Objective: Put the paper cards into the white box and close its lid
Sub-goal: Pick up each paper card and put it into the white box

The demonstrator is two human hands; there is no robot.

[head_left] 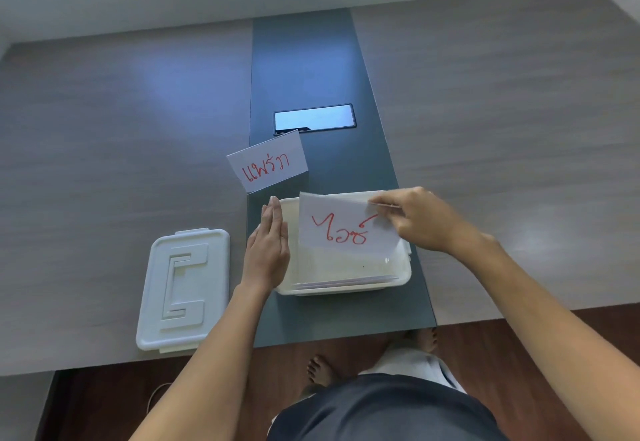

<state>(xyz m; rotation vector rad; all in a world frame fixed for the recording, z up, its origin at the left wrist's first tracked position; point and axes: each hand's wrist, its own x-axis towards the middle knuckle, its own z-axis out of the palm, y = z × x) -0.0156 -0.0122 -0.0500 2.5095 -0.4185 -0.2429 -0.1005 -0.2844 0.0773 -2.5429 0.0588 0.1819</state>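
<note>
**Card held over the open white box**

A paper card point(346, 227) with red handwriting is gripped at its upper right corner between the thumb and fingers point(391, 206) of the right hand point(429, 222), and is held tilted above the open white box point(403, 276). The box is set on the dark centre strip of the tabletop point(121, 129). The left hand point(268, 250) is held flat and open, fingers straight and together, against the box's wall at 9 o'clock; nothing is gripped by it. Pale sheets, probably cards already stowed, are seen along the box's near wall.

A second folded card point(268, 165), also lettered in red, is stood on the tabletop at about 11 o'clock from the box, just beyond it. The white lid point(183, 290) is laid flat at 9 o'clock, apart from the box.

The cards are judged light, thin and easily bent or creased; a pinch at a corner or edge should suffice, and little force is needed. The lid is judged rigid plastic, best taken by its rim.
</note>
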